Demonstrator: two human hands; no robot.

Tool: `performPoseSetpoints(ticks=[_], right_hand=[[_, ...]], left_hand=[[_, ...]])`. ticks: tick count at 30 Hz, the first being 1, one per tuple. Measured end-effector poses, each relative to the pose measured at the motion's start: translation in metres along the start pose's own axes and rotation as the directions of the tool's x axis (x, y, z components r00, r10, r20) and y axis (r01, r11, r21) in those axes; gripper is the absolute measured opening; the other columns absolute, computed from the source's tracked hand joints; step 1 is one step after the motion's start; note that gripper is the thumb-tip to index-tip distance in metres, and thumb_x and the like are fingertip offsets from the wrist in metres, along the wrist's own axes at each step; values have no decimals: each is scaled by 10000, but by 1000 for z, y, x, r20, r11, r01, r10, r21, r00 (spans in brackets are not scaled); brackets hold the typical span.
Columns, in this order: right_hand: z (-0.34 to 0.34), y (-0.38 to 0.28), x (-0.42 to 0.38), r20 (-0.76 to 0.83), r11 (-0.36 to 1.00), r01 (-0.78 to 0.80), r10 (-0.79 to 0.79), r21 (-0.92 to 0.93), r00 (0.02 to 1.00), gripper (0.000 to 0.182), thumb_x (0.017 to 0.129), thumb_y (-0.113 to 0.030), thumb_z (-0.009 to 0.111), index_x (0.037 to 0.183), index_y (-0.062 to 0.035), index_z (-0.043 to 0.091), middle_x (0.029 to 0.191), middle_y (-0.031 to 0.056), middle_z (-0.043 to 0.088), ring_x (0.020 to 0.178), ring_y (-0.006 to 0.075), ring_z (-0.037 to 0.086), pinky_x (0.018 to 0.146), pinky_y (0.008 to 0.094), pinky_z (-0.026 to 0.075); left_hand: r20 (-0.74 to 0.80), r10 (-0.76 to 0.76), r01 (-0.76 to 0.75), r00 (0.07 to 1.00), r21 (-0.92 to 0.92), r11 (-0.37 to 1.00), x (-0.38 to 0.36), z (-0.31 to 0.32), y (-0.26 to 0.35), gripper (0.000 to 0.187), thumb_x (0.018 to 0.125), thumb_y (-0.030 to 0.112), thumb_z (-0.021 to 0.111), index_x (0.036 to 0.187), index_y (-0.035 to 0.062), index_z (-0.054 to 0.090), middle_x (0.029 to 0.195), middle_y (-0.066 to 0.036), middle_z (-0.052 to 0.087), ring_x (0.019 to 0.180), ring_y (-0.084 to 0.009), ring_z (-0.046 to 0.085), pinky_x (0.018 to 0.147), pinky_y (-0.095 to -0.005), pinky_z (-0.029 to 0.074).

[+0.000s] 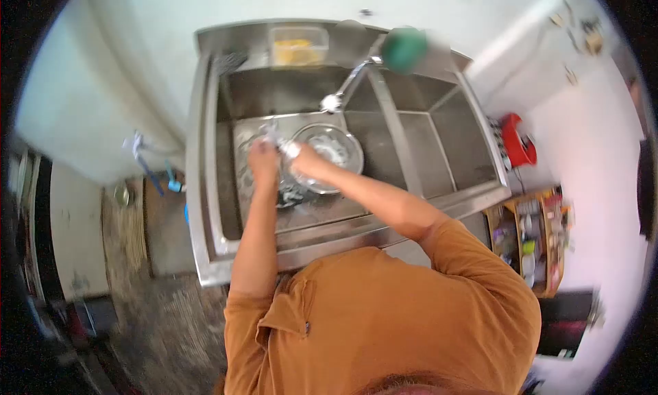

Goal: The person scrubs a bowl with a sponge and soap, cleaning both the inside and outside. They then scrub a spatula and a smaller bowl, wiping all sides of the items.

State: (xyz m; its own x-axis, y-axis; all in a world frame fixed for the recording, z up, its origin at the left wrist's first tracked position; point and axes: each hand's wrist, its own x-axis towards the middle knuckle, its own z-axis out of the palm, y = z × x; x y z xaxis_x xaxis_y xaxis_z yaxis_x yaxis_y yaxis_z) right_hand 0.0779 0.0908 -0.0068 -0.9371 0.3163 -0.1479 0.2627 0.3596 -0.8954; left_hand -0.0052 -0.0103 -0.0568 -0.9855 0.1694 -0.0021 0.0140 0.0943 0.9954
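The person stands over a steel double sink (pixel 205 189), both arms reaching into its left basin; the left hand (pixel 262 156) is closed around something small and pale near the tap stream, though blur makes it impossible to tell whether this is a utensil, a cloth or a sponge; the right hand (pixel 306 160) meets it just beside the near rim of a round metal bowl (pixel 336 151), which sits in the left basin under the faucet (pixel 343 93), and its fingers look curled, yet how tightly they close, and on what, I cannot tell. The work in hand appears to be washing up, and doing it well seems a matter of keeping the piece directly under the spout so the water carries the residue into the bowl or the basin rather than over the front edge; the left hand would best hold firm and low, since wet metal slips easily; the right would do well to rub along the surface rather than across it; a dark object (pixel 291 195) lying on the basin floor just below the hands should be kept apart from the rinsed piece. A clear container (pixel 298 46) with yellow contents rests on the back ledge; a green object (pixel 404 49) sits beside the faucet base; the right basin (pixel 439 148) shows only bare steel.
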Motion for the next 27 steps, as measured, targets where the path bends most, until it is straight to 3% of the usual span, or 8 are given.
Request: performPoseSetpoints(ticks=[1,4,5,7,11,15,19,27], right_hand=[[-8,-18,-15,92,980,-192,187,50,978,212,815,-57,585,1018,-66,643,804,98,669,675,179,642,569,359,510],[-10,-19,-26,167,995,4,12,-98,986,120,854,-79,570,948,-5,584,706,112,636,526,209,630,447,354,492],[-14,-32,-32,162,992,-129,125,14,979,117,878,-116,570,895,-1,573,602,114,600,454,228,602,425,356,472],[-18,-23,-23,69,993,24,-17,-113,997,154,893,-150,572,852,-2,561,537,113,573,435,225,592,419,358,460],[-19,-13,-28,-34,999,45,-45,19,998,159,849,-127,595,926,10,609,621,155,640,470,244,622,441,369,475],[-25,-21,-38,34,981,70,-65,-180,997,234,782,-47,600,1002,33,614,701,181,667,572,263,673,494,375,503],[-28,-15,-45,21,995,-73,71,63,997,251,764,-48,612,1002,33,616,693,180,661,578,260,674,499,376,503],[-9,10,-63,-55,989,18,-26,-145,998,208,749,-97,653,932,-1,625,804,211,686,766,369,685,672,444,514]], left_hand=[[32,-49,47,998,60,997,0,-9,19,187,916,137,545,945,-39,605,851,-125,642,753,-206,579,690,-374,476],[109,-80,110,991,-315,942,8,-7,-1,233,988,195,512,1068,-11,584,899,-110,675,773,-189,683,619,-330,557],[111,8,22,994,-268,963,-2,-6,11,227,990,173,492,1033,-32,581,888,-108,670,741,-183,669,621,-322,554],[178,87,-79,980,-50,996,-1,-2,12,219,981,147,481,1019,-44,580,882,-104,661,728,-177,651,632,-326,557],[108,10,9,994,-175,985,-9,-3,31,202,983,129,460,935,-38,563,819,-94,642,682,-159,632,610,-310,536],[159,2,41,987,-267,963,-1,-3,16,189,994,139,463,1009,-34,536,836,-97,645,680,-176,643,606,-304,539],[219,18,42,976,-267,963,0,4,9,177,988,141,480,1037,-24,517,847,-111,652,714,-189,654,633,-303,542],[371,-121,308,921,-501,809,20,-6,-15,145,955,112,533,1048,6,497,833,-123,626,705,-229,627,646,-370,539]])
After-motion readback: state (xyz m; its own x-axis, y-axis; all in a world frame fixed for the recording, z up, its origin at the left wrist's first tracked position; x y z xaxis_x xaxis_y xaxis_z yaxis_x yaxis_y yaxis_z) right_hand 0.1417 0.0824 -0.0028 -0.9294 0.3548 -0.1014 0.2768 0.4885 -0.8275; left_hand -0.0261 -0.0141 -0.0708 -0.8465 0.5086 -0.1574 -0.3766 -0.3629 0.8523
